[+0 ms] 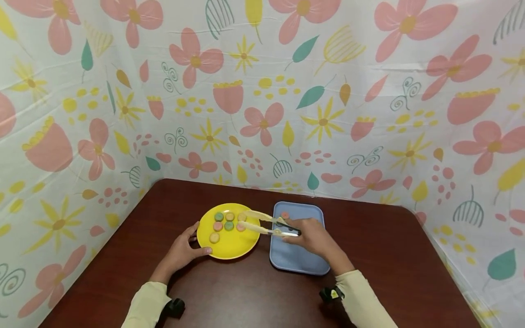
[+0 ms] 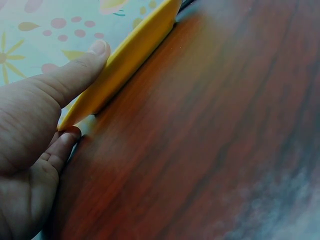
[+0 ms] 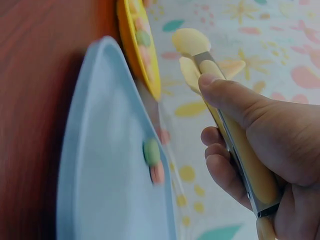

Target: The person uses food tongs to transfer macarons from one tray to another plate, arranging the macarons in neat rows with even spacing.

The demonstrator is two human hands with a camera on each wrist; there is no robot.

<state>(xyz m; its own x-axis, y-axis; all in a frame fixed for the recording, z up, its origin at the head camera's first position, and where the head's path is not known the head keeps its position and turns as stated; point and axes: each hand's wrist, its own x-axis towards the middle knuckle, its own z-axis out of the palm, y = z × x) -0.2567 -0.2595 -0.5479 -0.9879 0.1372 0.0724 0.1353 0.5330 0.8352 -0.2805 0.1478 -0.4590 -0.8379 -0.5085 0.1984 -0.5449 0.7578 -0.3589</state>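
Observation:
My left hand (image 1: 183, 249) holds the rim of a round yellow plate (image 1: 234, 249) on the table. In the left wrist view its thumb (image 2: 87, 65) lies along the plate's side and the fingertips are at the lower rim. Several macarons, among them a green macaron (image 1: 229, 226), a pink macaron (image 1: 218, 226) and a cream macaron (image 1: 214, 238), lie on the plate. My right hand (image 1: 313, 234) grips tongs (image 1: 266, 231) with metal arms and cream tips. The tips stand apart over the macarons at the plate's right side.
Right of the plate lies a blue rectangular tray (image 1: 297, 259), beneath the right hand in the head view. A green macaron (image 3: 151, 152) and a pink macaron (image 3: 157, 173) are near its far edge. A floral cloth (image 1: 262, 136) hangs behind the dark wooden table (image 1: 229, 291).

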